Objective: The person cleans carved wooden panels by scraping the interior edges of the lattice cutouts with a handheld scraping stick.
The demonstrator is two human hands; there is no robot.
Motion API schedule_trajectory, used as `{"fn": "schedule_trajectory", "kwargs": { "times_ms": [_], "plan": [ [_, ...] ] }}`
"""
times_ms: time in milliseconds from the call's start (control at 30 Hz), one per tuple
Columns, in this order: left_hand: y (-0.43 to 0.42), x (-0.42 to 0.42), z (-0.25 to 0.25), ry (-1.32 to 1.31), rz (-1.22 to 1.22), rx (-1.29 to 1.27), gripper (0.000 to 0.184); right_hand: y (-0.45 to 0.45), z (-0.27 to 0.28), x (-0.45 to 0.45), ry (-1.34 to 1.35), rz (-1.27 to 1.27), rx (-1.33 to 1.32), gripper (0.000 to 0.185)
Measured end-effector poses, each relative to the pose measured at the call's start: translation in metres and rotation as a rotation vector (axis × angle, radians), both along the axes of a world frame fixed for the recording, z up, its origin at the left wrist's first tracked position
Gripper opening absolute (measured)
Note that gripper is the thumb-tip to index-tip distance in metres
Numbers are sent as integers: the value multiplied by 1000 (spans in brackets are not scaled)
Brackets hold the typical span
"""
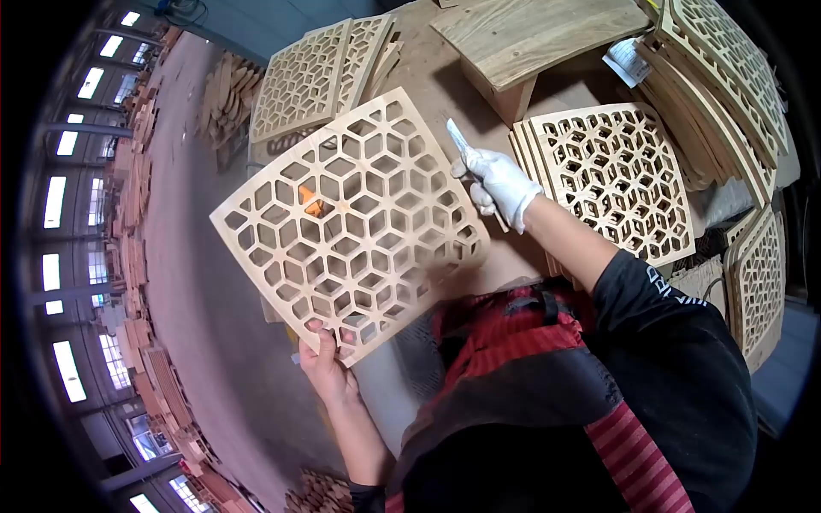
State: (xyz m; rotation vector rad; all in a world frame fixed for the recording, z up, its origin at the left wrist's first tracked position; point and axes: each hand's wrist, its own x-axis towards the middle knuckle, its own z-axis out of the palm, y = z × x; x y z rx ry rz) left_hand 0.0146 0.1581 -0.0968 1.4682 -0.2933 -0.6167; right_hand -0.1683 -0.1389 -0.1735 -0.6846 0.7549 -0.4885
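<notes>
A pale wooden lattice panel point(374, 203), cut with a pattern of diamond-shaped holes, is held up at a tilt in front of me. My left hand point(325, 363), bare, grips its lower corner with the thumb on the upper face. Beside the panel's right edge is my right hand point(505, 184) in a white glove, its fingers curled round a slim stick-like tool point(457, 137). A pale tip juts out above the fist and a thin end shows below; the exact kind is unclear. Whether this hand touches the panel cannot be made out.
Right of my glove lies a stack of similar lattice panels point(616, 184). More panels point(312, 81) lean at the back left, and others point(727, 68) stand at the right. A wooden stool-like piece point(539, 38) sits at the back. An orange object point(310, 203) shows through the lattice.
</notes>
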Motion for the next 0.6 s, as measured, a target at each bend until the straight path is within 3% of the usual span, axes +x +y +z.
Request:
{"fn": "schedule_trajectory", "kwargs": {
  "times_ms": [167,433,600],
  "plan": [
    [0,14,2,363,67,183,24,-6,25,-15,-42,138,-104,29],
    [6,18,-13,708,-87,111,42,-12,44,-25,39,177,-180,24],
    [14,28,-28,921,-98,17,40,-13,52,-26,30,132,-135,18]
  ]
}}
